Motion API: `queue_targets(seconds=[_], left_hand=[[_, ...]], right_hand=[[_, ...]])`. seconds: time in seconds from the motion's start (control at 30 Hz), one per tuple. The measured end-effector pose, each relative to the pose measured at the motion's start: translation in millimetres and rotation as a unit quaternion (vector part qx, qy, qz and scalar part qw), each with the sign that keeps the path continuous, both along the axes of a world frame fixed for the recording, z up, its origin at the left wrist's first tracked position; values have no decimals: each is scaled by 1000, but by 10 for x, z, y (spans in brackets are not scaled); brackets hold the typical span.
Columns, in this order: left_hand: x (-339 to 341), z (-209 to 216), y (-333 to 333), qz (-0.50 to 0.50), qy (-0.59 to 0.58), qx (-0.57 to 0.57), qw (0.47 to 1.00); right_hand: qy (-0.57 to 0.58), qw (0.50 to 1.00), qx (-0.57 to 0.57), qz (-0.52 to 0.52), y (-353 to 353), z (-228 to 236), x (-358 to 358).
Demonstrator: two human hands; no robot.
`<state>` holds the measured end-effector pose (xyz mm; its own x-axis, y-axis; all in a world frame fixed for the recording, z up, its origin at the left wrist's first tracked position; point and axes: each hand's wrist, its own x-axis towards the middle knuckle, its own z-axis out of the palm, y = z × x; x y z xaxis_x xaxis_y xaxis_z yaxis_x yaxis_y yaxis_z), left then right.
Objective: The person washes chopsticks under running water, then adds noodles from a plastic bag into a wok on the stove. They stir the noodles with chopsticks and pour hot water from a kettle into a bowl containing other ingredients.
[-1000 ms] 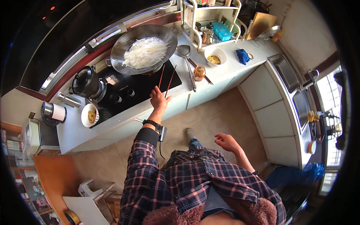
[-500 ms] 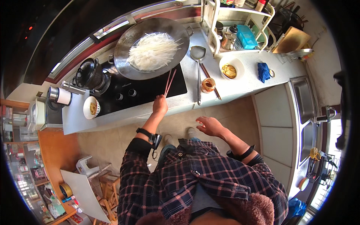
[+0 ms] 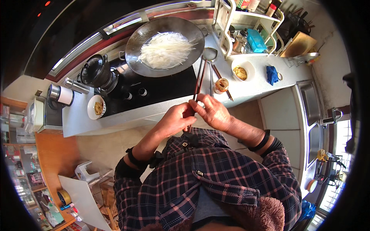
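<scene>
Head view: a pair of dark red chopsticks (image 3: 202,77) runs between the fingers (image 3: 199,109) of both hands, the left hand (image 3: 173,121) curled around it, the right hand (image 3: 216,113) pinching it, long ends pointing away. Both forearms (image 3: 246,133) slant inward, meeting before the plaid jacket (image 3: 181,169). Beyond the fingers and leftward sits a wok (image 3: 135,42) of white noodles (image 3: 166,52); beyond them and rightward, a jar (image 3: 221,86).

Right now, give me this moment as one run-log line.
left hand, right hand: together at chopsticks | wok: on stove, white noodles inside | right of stove: spatula, jar
</scene>
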<state>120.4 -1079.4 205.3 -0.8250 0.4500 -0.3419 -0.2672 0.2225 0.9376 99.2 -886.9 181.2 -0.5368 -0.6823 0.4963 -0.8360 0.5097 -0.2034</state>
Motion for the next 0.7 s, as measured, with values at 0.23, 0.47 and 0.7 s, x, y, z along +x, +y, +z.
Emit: queue_targets(seconds=[0.23, 0.47, 0.7], left_hand=[[-2, 245, -395, 52, 153, 60, 985], [489, -132, -1509, 179, 63, -49, 981], [1101, -620, -2413, 364, -17, -3, 931]], right_hand=[[57, 998, -1, 12, -297, 332, -643], [7, 981, -169, -94, -623, 52, -1949], [-136, 967, -172, -127, -1003, -385, -2285]])
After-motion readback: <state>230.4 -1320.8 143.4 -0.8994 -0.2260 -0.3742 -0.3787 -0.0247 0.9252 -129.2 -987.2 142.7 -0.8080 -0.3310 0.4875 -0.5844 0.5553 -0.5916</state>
